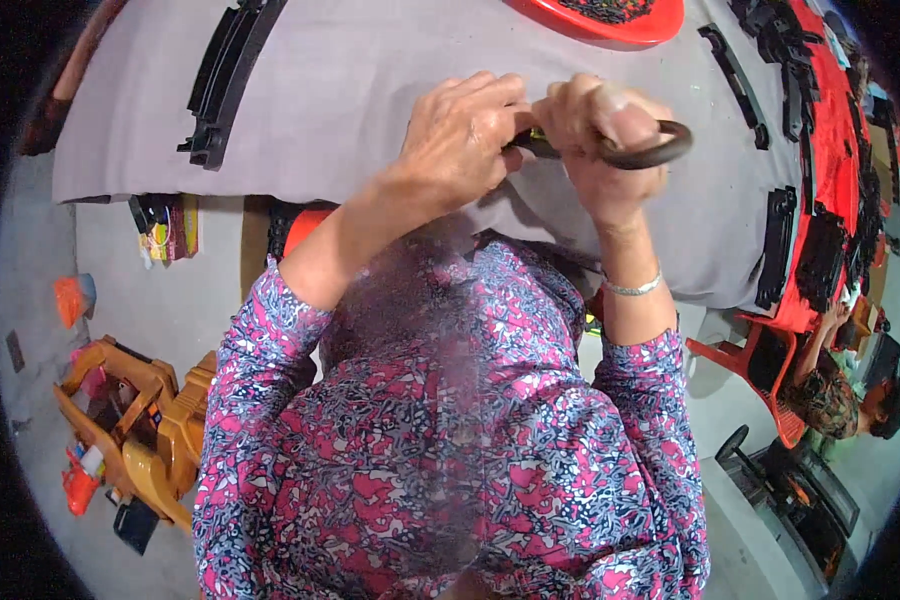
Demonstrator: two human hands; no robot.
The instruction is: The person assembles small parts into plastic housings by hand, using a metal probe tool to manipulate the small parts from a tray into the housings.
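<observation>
Over the near part of the grey cloth-covered table [360,110], my two hands are held close together. My right hand [610,130] is closed around a pair of scissors [660,148]; one big dark looped handle sticks out to the right of the fist. Their blades are mostly hidden between the hands. Beside them, the fingers of my left hand [465,135] are pinched together at a small dark piece, too covered to make out. A silvery bracelet [633,286] circles my right wrist.
Long black plastic parts [228,85] lie at the table's left, another black strip [738,85] at the right. A red basin [630,28] of small dark pieces stands at the far edge. Red cloth [815,250] with more black parts, a red chair [760,370] and another person [840,400] are at right.
</observation>
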